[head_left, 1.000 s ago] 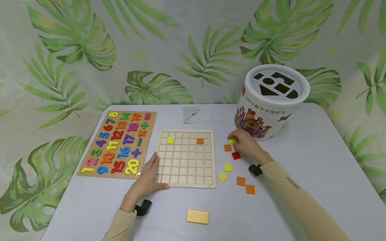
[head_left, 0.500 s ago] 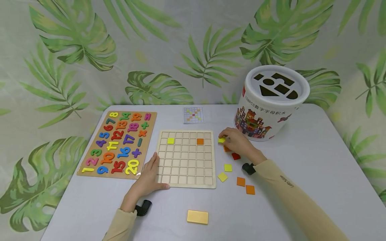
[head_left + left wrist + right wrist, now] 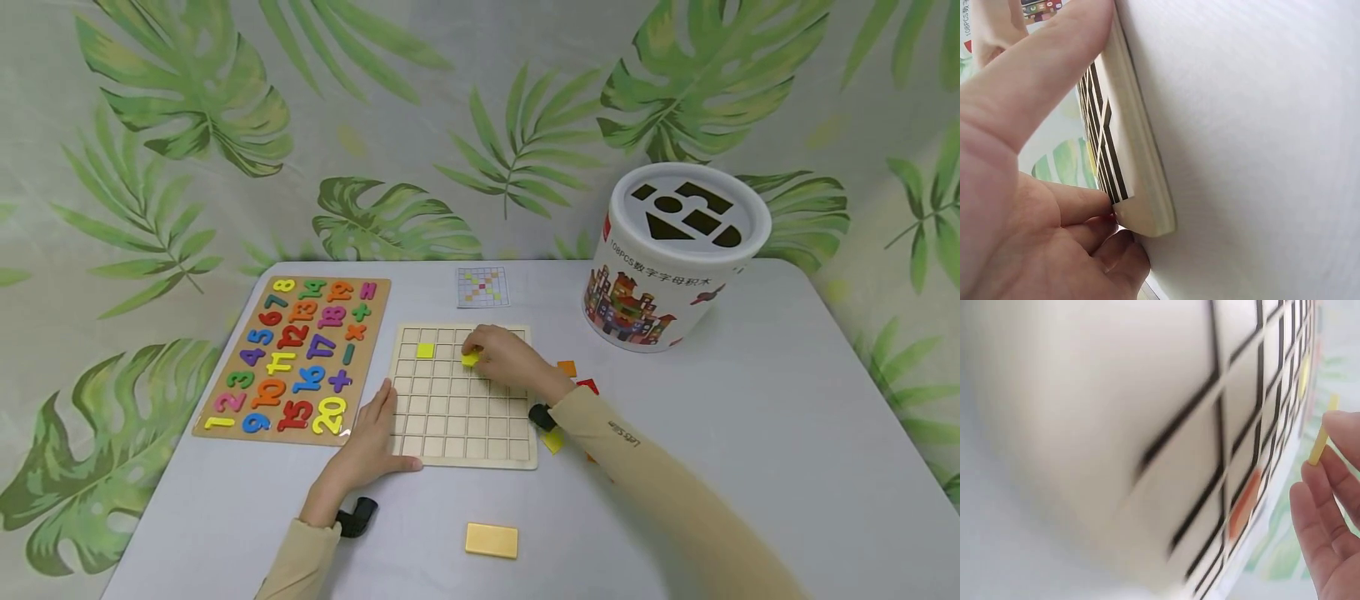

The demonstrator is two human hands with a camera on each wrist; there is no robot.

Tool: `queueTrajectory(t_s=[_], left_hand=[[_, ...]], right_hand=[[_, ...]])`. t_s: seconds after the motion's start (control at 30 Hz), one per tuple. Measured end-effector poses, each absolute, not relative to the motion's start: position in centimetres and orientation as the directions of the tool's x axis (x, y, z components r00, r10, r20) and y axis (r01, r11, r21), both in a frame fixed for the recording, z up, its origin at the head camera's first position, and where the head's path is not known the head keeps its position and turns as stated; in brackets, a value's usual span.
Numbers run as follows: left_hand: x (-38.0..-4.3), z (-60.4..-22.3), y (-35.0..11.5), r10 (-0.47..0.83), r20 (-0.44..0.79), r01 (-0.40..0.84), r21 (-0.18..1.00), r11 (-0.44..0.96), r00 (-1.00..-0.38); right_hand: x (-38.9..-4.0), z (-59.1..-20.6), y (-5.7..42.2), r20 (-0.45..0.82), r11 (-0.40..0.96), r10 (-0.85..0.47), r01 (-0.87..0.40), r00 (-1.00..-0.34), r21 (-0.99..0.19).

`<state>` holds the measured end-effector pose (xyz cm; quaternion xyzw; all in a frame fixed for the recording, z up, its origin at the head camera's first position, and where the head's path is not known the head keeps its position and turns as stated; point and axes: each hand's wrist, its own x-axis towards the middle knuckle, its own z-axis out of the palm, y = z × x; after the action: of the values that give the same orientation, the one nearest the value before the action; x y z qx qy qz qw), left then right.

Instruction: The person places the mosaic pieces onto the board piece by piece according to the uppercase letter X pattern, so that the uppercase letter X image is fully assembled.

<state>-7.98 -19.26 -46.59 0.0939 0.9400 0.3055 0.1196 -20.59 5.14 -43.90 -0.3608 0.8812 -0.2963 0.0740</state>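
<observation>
As the right hand (image 3: 510,358) hovers over a wooden grid board (image 3: 459,408), a yellow square tile (image 3: 470,360) sits pinched at its fingertips, carried across in the past second from beside a printed white bucket (image 3: 667,258). The shift puts the tile over the far part of the board instead of among the loose pieces, suggesting the work in hand is at the carrying stage, the piece not yet seated. One end of the tile juts free of the digits; seen edge-on in the right wrist view, it appears clear of the grid, though which cell lies beneath cannot be told. An orange tile (image 3: 1244,503) set in the grid shows in that view but is hidden from the head camera by the hand, while a second yellow tile (image 3: 425,351) occupies the second row from the far edge. The left hand (image 3: 367,450) holds no tile, its fingers stretched along the board's left edge and its thumb touching the near edge. Beyond the board lies a printed pattern card (image 3: 482,287); to its right, a red tile (image 3: 588,386).
</observation>
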Motion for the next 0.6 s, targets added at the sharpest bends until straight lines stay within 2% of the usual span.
queueTrajectory(t_s=[0.27, 0.6], left_hand=[[-8.0, -46.6, -19.3, 0.257, -0.171, 0.109, 0.593, 0.798, -0.951], [-8.0, -46.5, -19.3, 0.259, -0.179, 0.107, 0.590, 0.800, -0.949]], right_hand=[[-20.6, -44.6, 1.7, 0.055, 0.565, -0.702, -0.603, -0.710, -0.564], [-20.6, -44.7, 0.1, 0.020, 0.597, -0.711, -0.617, -0.703, -0.513]])
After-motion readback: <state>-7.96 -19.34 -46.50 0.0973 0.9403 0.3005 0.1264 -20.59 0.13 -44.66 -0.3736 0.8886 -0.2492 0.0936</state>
